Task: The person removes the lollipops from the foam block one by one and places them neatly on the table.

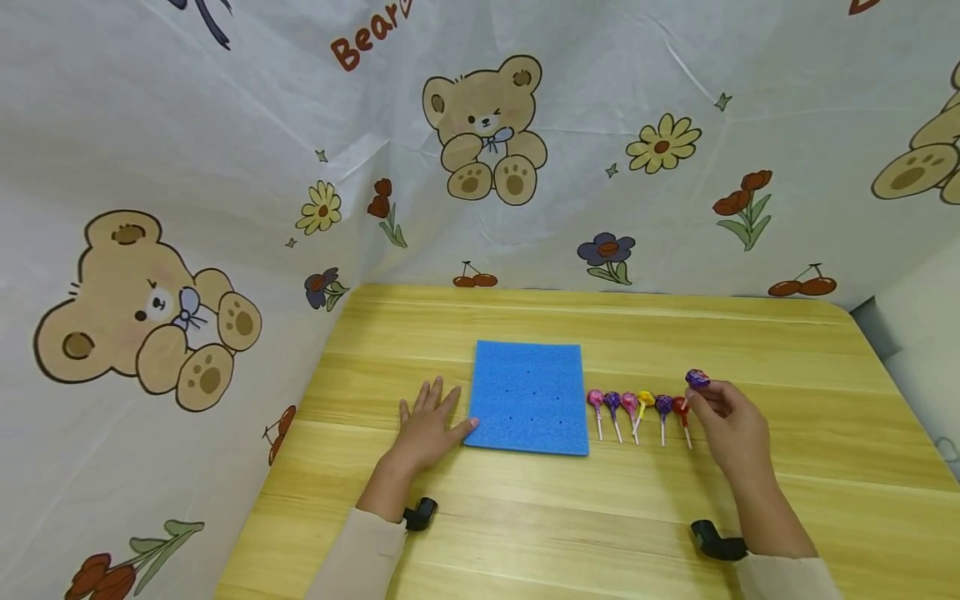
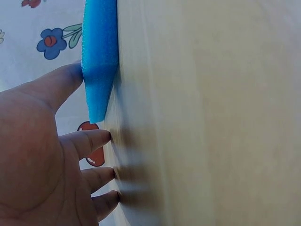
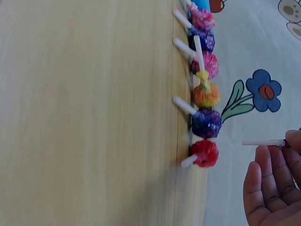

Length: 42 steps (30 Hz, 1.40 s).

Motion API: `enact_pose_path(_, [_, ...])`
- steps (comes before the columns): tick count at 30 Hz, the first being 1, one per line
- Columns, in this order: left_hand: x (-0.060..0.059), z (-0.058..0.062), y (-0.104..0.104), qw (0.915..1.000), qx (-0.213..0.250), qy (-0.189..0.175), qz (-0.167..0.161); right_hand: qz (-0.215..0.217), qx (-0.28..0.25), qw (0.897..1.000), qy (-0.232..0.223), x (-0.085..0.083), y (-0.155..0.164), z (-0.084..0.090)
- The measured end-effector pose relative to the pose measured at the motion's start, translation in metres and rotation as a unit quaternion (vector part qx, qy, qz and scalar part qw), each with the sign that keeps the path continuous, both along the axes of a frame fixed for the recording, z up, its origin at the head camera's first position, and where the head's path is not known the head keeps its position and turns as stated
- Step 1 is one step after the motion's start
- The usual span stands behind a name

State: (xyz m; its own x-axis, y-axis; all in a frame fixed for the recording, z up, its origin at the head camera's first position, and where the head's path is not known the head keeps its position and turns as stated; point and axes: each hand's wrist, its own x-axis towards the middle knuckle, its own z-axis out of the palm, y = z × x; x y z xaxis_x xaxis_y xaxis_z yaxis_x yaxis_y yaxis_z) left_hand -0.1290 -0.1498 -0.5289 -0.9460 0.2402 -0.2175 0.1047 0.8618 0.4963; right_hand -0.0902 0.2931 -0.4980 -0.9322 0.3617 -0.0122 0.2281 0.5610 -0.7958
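Observation:
A square blue foam pad (image 1: pixel 528 396) with several small dark holes lies on the table. My left hand (image 1: pixel 426 429) rests beside it with fingers spread, the thumb on the pad's near left corner. My right hand (image 1: pixel 735 429) pinches a purple-wrapped lollipop (image 1: pixel 697 379) above the table, wrapped head up in the head view. In the right wrist view its white stick (image 3: pixel 262 142) juts out from the fingertips. Between pad and right hand runs a row of lollipops: a pink one (image 1: pixel 596 398), purple ones, a yellow one (image 1: pixel 645 399), and a red one (image 1: pixel 680 406) nearest that hand.
The wooden table (image 1: pixel 562 525) ends at the back against a white cloth (image 1: pixel 570 100) printed with bears and flowers. The same cloth hangs along the left side. Black wrist mounts (image 1: pixel 718 542) show at both sleeves.

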Motion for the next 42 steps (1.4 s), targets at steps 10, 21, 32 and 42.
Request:
enact_pose_path(10, [0.0,0.0,0.001,1.0,0.001,-0.004,0.0,0.028,0.072,0.996,-0.032,0.011,0.021,-0.006])
enact_pose_path(21, [0.001,0.001,0.0,1.0,0.002,-0.002,0.0,0.053,0.092,0.991,-0.08,0.012,0.035,-0.016])
enact_pose_path(32, [0.0,-0.002,0.0,1.0,-0.003,-0.005,-0.002,0.081,0.108,0.983,-0.125,0.007,0.042,-0.016])
enact_pose_path(42, [0.0,-0.001,-0.001,0.9999,-0.002,-0.011,0.0,0.112,0.118,0.974,-0.157,-0.001,0.042,-0.017])
